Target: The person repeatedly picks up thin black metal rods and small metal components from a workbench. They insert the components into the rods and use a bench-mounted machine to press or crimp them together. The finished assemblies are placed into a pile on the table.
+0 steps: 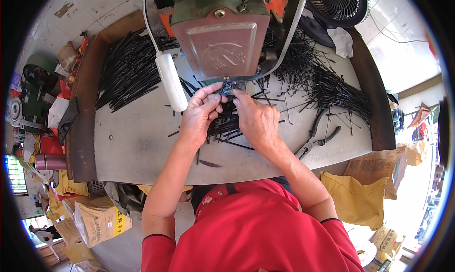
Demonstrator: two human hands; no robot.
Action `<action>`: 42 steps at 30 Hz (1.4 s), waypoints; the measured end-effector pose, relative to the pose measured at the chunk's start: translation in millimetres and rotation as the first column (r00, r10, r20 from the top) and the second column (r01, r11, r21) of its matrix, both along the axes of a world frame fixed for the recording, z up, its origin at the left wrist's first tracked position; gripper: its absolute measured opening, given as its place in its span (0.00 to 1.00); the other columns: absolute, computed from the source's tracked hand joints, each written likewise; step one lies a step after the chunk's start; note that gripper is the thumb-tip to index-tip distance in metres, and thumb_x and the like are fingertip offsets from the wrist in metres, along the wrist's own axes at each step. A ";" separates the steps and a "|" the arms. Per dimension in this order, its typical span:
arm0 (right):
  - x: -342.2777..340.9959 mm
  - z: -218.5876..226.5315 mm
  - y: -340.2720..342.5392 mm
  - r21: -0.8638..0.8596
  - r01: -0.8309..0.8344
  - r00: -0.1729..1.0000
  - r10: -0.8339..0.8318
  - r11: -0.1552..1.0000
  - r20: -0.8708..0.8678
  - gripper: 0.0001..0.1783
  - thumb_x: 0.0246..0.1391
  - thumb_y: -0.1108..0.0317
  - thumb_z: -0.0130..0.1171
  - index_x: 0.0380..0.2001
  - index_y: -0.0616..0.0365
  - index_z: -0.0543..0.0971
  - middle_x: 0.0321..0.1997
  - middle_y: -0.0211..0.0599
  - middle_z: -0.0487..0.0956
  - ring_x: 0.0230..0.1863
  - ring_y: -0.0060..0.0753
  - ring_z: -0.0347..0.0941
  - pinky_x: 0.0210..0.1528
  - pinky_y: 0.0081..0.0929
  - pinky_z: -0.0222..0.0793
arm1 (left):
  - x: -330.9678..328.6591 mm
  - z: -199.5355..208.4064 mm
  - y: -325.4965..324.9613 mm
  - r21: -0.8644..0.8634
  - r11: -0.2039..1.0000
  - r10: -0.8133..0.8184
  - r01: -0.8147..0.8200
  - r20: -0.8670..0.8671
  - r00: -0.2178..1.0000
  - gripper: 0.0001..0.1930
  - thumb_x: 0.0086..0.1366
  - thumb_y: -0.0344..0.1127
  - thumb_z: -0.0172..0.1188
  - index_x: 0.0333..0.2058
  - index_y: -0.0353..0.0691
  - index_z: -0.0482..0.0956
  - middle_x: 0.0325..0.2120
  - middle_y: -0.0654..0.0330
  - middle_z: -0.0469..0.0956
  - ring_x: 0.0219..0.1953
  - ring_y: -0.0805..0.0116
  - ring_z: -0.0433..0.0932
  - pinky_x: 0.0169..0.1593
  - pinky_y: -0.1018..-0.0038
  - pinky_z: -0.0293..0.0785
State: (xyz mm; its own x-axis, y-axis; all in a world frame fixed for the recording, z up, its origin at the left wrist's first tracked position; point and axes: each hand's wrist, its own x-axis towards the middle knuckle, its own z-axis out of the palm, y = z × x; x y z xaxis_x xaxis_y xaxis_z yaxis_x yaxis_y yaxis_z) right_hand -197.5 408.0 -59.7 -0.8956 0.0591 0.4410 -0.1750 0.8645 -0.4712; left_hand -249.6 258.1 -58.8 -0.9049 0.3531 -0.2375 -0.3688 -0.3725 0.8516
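Observation:
My left hand (203,110) is at the base of a green and dull-red press machine (222,47), its fingers curled and its thumb against the forefinger. My right hand (258,119) reaches the same spot from the other side, fingers bent together. Between the fingertips is the machine's small metal tooling (227,88). Whatever each hand pinches there is too small and too covered to make out. Just below the hands lies a loose bunch of thin black rods (225,125) on the pale metal worktable (137,149).
More black rods are heaped at the left (130,73) and the right (332,89). Dark-handled pliers (310,143) lie near the right front edge. A white lamp (171,81) hangs beside my left hand. A black fan (337,7) stands behind. Raised brown sides (81,130) border the table.

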 end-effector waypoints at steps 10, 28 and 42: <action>-0.5 -2.0 0.1 -0.011 0.003 1.000 -0.004 1.000 -0.028 0.13 0.54 0.69 0.54 0.45 0.55 0.75 0.25 0.38 0.80 0.19 0.45 0.76 0.20 0.39 0.69 | -0.7 2.1 0.3 -0.017 1.000 -0.002 0.003 0.004 1.000 0.16 0.64 0.26 0.56 0.51 0.32 0.71 0.30 0.61 0.77 0.25 0.81 0.69 0.25 0.87 0.62; 1.5 -15.8 -6.1 -0.081 0.046 0.999 -0.048 0.996 -0.021 0.14 0.55 0.69 0.55 0.45 0.49 0.74 0.20 0.41 0.77 0.19 0.45 0.74 0.22 0.39 0.68 | 12.4 -4.8 10.0 0.066 0.993 0.094 -0.098 0.059 0.994 0.17 0.64 0.25 0.55 0.52 0.30 0.72 0.32 0.59 0.77 0.26 0.80 0.69 0.26 0.87 0.63; 3.2 -20.2 -9.7 -0.175 0.009 1.000 -0.012 0.984 -0.015 0.12 0.56 0.69 0.54 0.44 0.52 0.74 0.19 0.44 0.76 0.19 0.46 0.74 0.21 0.38 0.66 | 14.4 -5.0 7.1 0.081 0.992 0.088 -0.095 0.092 0.992 0.18 0.64 0.25 0.54 0.53 0.29 0.70 0.32 0.58 0.76 0.27 0.80 0.69 0.27 0.87 0.63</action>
State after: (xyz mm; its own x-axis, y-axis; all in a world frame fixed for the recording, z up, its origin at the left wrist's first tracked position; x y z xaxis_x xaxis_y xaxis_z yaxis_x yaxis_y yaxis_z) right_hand -194.3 398.3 -79.9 -0.8874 0.1457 0.4373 -0.1754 0.7706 -0.6127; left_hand -235.3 265.2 -63.9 -0.9112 0.2922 -0.2905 -0.4022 -0.4774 0.7812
